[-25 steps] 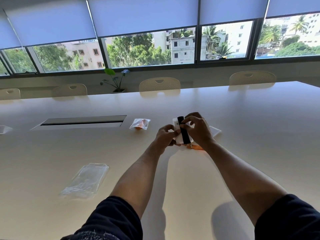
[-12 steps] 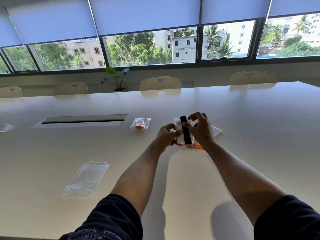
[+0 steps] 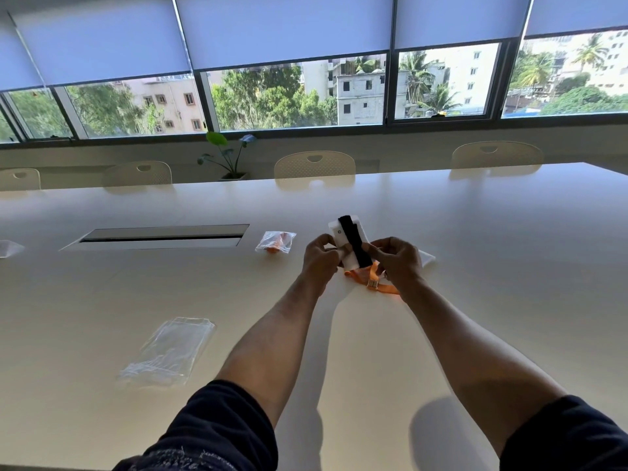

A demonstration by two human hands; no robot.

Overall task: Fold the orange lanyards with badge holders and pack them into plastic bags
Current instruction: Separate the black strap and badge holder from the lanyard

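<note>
A white badge holder with a black band across it stands tilted above the table, held from both sides. My left hand grips its left edge and my right hand grips its right lower side. The orange lanyard with a metal clasp hangs from it and lies on the table under my right hand. A flat stack of clear plastic bags lies at the near left. A packed bag with an orange lanyard inside rests left of my hands.
A long recessed cable slot runs across the table at the left. White paper peeks out behind my right hand. A clear bag corner sits at the far left edge. Chairs and a potted plant stand beyond the far edge.
The badge holder has risen a little and more of it shows above my fingers. My right hand has slid lower on it, uncovering the orange lanyard and clasp on the table.
</note>
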